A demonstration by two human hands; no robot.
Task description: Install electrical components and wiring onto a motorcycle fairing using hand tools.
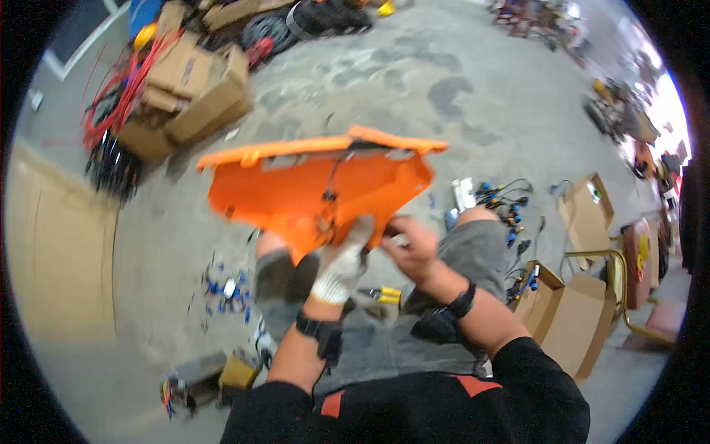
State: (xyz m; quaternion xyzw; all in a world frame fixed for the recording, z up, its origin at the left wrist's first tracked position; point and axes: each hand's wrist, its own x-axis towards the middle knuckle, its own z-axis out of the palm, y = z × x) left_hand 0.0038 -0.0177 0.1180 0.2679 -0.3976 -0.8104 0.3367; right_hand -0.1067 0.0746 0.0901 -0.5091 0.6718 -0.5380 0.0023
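A large orange plastic panel (296, 194), like a vehicle fairing, is held up above my knees, its inner side toward me. Thin dark wiring (330, 194) runs down its middle. My left hand (346, 255), in a white knitted glove, is closed on the panel's lower part. My right hand (410, 244) is bare, its fingers curled in at the panel's lower right edge. What those fingertips pinch is hidden and blurred. A yellow-handled hand tool (386, 295), apparently pliers, rests below the panel, between my legs.
Blue connectors (229, 290) lie on the floor at left, and wired connectors (510, 211) at right. Opened cardboard boxes (566, 314) and a metal-framed chair (629, 288) stand further right. Cartons (188, 89) and red cables (122, 92) are piled far left. A metal unit (196, 377) sits near left.
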